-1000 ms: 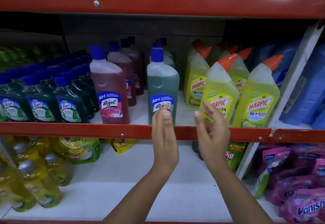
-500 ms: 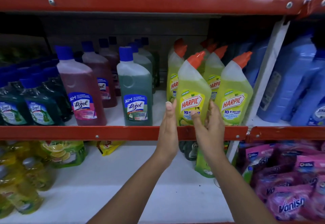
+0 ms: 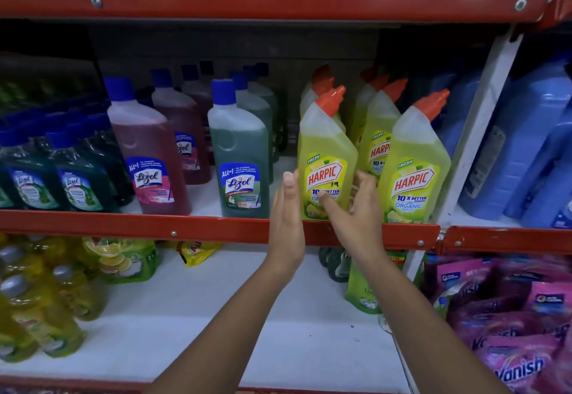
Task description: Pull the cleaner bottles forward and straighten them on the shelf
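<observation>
Held bottle: a yellow-green Harpic bottle with an orange cap stands upright at the near edge of the shelf, label facing out.
Left hand: flat and open, palm against the left side of the held bottle, fingertips up beside the label.
Right hand: grip wrapped narrow around the bottle's lower right side, thumb across the front of the label, fingers behind.
Bottle relative to grip: between the two hands, touched by both, its base on the shelf edge.
Neighbour right: a second Harpic bottle stands just beside the right hand, also at the near edge.
Behind: more Harpic bottles stand farther back in rows.
Left of hands: a green Lizol bottle and a pink Lizol bottle stand near the edge, apart from the left hand.
</observation>
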Tool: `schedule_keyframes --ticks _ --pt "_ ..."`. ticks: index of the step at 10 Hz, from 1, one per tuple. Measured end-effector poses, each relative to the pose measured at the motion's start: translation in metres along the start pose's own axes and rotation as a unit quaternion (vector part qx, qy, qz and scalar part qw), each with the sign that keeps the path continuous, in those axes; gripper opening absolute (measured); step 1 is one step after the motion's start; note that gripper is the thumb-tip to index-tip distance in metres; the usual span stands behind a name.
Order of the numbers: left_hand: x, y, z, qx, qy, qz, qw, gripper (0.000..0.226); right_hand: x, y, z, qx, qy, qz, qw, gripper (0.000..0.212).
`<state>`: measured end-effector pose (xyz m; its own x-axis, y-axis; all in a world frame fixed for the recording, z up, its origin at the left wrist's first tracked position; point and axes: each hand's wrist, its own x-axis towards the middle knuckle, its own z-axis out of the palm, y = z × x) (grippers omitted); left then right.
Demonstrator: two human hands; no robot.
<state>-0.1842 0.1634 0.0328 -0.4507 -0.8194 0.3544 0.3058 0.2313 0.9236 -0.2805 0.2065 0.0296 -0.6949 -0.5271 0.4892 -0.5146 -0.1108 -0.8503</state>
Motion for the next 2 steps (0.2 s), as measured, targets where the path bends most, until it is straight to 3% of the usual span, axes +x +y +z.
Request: schedule_keyframes --ticks 2 --pt "0.0013 0.0054 -0.0092 0.025 -0.006 0.022 0.999 0.08 -0.0077 -0.0146 0.0012 -0.082 0.004 -0.031 0.996 0.078"
